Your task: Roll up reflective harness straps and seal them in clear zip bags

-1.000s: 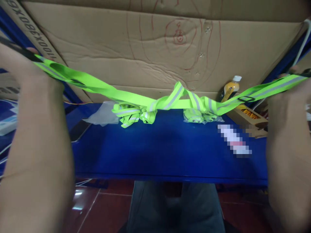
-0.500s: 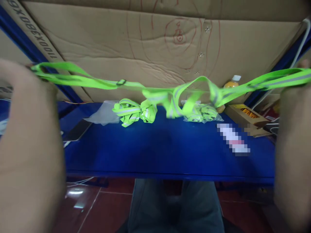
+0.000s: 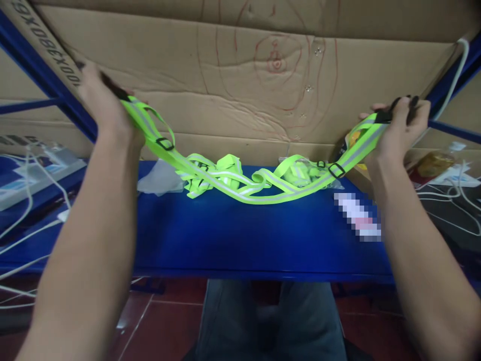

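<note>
A neon-green reflective strap harness [image 3: 259, 199] with silver stripes and black buckles hangs in a sagging curve between my hands. My left hand [image 3: 108, 103], at the upper left, is closed around its black end. On the right, my right hand [image 3: 404, 123] grips the other end by a black buckle, fingers curled. Behind the sagging straps lies a bundle of the same green straps [image 3: 229, 165] on the blue table. Farther right, another green bundle [image 3: 298, 173] sits in a clear plastic bag, partly covered by the held straps.
The blue table [image 3: 240, 240] backs onto a cardboard wall [image 3: 165, 60] with red drawn lines. A clear plastic bag [image 3: 160, 178] lies at left. White cables and a power strip [image 3: 56, 170] are at far left. A bottle [image 3: 438, 160] and more cables stand at right.
My hands have moved inward and away from me. The harness, stretched nearly straight and twisted before, now sags in a curve with its straps more spread out.
</note>
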Demonstrator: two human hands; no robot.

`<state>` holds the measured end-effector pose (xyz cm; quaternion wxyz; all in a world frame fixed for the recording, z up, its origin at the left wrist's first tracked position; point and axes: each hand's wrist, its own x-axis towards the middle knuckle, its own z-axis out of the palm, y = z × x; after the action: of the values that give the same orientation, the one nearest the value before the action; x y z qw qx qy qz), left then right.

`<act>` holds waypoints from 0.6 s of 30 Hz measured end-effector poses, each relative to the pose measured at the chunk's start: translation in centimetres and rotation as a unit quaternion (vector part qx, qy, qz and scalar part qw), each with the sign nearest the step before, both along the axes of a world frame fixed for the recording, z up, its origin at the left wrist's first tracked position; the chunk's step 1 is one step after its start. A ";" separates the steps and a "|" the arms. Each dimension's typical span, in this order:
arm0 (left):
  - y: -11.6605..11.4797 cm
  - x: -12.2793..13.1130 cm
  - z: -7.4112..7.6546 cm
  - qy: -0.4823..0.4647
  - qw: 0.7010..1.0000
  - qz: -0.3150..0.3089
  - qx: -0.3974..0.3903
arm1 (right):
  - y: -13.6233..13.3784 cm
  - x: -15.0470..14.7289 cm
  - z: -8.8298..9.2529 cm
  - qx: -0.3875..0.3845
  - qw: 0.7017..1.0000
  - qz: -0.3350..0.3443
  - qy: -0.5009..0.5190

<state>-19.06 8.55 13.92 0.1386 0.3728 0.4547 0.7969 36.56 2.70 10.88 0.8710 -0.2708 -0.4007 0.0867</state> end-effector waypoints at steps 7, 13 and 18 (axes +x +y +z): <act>-6.2 12.5 -3.3 0.367 0.895 -0.243 0.077 | -3.1 -9.5 -3.0 -0.011 0.967 0.111 -0.228; -11.4 18.1 -9.6 0.605 0.760 -0.229 0.057 | -7.0 -12.5 -8.4 -0.095 0.861 0.127 -0.483; -11.2 18.6 -11.3 0.661 0.713 -0.216 0.094 | -7.9 -12.4 -9.6 -0.074 0.840 0.118 -0.525</act>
<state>-0.43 -2.66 2.66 -0.0642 0.9033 0.2606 0.3345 24.12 -5.17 1.27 0.4907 -0.2904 -0.8191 0.0627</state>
